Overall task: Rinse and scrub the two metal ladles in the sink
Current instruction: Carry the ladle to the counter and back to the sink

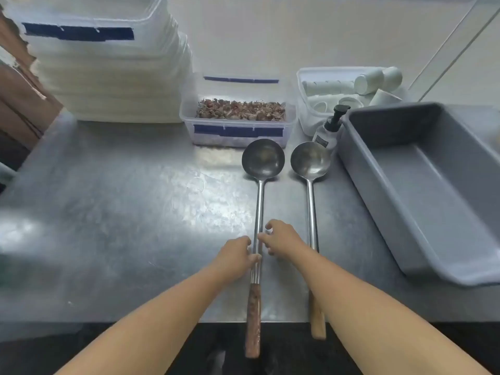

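Observation:
Two long metal ladles lie side by side on a steel counter (113, 201), bowls pointing away from me. The left ladle (263, 161) has a dark wooden handle that sticks out over the counter's front edge. The right ladle (310, 161) has a pale wooden handle, partly hidden under my right forearm. My left hand (236, 253) grips the left ladle's metal shaft, thumb across it. My right hand (281, 240) hovers over the same shaft just beyond, fingers curled, touching it lightly at most. No sink is in view.
A grey plastic tub (378, 201) stands at the right. Behind the ladles sit a pump soap bottle (328, 131), a clear box of dried husks (238, 131), a box of white cups (349, 87) and a tall stack of clear containers (108, 71).

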{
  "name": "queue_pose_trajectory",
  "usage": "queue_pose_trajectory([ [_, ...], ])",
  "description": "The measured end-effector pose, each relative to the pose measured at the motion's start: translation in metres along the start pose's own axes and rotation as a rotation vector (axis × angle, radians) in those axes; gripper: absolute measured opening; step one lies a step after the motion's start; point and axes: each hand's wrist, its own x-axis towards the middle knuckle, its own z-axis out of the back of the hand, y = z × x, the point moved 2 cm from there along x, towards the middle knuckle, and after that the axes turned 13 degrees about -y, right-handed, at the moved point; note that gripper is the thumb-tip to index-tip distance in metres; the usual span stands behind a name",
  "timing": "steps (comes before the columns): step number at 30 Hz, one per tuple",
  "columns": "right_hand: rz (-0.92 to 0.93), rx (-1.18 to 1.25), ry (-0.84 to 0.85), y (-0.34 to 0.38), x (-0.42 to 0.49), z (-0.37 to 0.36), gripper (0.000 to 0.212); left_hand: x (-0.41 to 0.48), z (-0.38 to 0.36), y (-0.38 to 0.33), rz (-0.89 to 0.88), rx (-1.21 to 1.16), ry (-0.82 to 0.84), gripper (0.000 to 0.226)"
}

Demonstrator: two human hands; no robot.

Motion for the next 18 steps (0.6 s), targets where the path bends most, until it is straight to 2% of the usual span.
queue_pose_trajectory([
  [4, -0.026, -0.005, -0.121, 0.013, 0.023, -0.002, 0.031, 0.024, 0.000, -0.001, 0.054, -0.101, -0.009, 0.031],
  [9, -0.088, 0.021, -0.147, 0.021, 0.037, -0.016, 0.021, 0.043, -0.005, 0.001, 0.041, -0.111, 0.069, 0.021],
  [12, -0.132, 0.019, -0.142, 0.018, 0.043, -0.020, 0.039, 0.049, -0.003, -0.002, 0.041, -0.100, 0.121, 0.023],
  [14, -0.166, 0.042, -0.141, 0.019, 0.043, -0.019, 0.042, 0.051, -0.001, -0.006, 0.036, -0.110, 0.158, 0.022],
  [18, -0.184, 0.142, -0.097, 0.018, 0.037, -0.012, 0.019, 0.048, 0.005, -0.011, 0.081, -0.240, 0.225, 0.024],
])
